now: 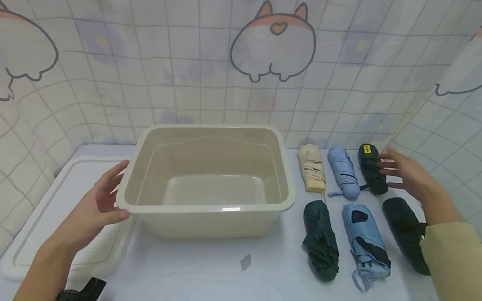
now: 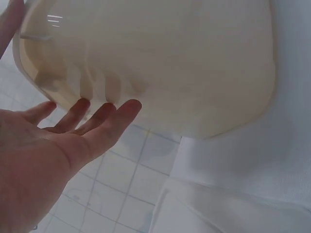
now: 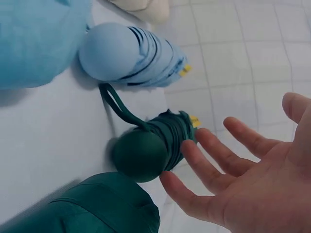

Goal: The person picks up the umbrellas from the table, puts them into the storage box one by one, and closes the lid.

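Note:
A cream plastic tub [image 1: 199,221] stands on the table, with nothing inside it. At its left side is my left hand [image 1: 95,204], thumb by the front corner of the rim. In the left wrist view the loosely extended fingers [image 2: 114,124] meet the tub's outer wall [image 2: 194,58]. My right hand [image 1: 408,174] is spread beside a small dark folded umbrella [image 1: 372,168] at the back right. The right wrist view shows that umbrella as dark green [image 3: 141,155], its wrist loop lying toward a light blue folded umbrella [image 3: 131,56]. The fingertips are at its side, not curled round it.
Other folded umbrellas lie right of the tub: cream [image 1: 311,167], periwinkle [image 1: 343,172], dark green [image 1: 321,240], blue with black patches [image 1: 366,242] and a dark one [image 1: 405,231] under the right forearm. A white lid [image 1: 27,241] lies left. Patterned cloth walls [image 1: 144,63] enclose the table.

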Action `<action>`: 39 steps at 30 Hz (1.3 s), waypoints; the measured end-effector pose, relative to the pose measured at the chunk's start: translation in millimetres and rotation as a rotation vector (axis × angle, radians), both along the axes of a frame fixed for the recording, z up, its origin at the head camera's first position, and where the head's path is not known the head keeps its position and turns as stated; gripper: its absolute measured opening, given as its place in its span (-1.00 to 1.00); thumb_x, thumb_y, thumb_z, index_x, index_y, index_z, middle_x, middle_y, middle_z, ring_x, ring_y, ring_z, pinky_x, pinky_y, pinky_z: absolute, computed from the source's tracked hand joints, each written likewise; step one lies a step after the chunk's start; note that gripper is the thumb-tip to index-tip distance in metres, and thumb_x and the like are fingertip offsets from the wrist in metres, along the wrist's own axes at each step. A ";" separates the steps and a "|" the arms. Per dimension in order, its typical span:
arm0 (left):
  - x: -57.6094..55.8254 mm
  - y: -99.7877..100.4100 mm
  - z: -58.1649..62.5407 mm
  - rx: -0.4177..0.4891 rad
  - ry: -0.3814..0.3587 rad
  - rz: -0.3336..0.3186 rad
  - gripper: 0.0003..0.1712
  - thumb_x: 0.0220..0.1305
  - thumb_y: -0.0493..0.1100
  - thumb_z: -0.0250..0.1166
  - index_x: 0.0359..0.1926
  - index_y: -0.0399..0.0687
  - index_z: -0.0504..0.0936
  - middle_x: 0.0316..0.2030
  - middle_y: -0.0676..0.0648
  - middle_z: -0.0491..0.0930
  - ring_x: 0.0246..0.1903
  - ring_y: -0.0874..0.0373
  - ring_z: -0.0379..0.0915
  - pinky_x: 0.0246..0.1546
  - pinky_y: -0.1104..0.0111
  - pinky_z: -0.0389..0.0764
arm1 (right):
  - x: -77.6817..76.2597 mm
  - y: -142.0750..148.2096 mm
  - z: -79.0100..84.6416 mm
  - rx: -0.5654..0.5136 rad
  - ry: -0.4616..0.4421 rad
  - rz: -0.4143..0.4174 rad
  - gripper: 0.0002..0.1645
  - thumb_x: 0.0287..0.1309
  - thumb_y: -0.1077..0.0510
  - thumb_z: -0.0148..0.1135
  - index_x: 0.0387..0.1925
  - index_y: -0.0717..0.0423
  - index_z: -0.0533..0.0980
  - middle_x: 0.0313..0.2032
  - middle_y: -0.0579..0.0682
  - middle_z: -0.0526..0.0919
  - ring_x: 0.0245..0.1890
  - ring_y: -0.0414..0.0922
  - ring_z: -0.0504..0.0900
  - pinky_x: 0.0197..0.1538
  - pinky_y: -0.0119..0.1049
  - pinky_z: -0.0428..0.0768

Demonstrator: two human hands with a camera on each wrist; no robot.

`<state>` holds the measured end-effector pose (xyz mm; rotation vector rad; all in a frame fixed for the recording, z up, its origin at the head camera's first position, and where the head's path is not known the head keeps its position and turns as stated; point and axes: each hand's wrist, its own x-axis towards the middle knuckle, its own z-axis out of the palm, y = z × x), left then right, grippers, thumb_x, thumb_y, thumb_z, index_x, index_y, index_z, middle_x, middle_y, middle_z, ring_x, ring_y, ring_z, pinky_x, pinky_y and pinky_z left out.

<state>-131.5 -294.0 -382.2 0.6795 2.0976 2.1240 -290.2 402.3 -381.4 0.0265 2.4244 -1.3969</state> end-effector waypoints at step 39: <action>-7.2 -2.7 -9.0 0.036 0.028 -0.023 0.11 0.28 -0.43 0.41 0.64 -0.05 -0.08 0.47 -0.21 0.13 0.31 0.06 0.35 0.12 0.34 0.56 | -28.5 15.3 -26.5 -0.452 -0.406 -0.470 0.24 0.43 -0.22 0.18 0.60 -0.21 -0.55 0.61 -0.04 -0.49 0.59 0.01 -0.42 0.51 0.19 -0.09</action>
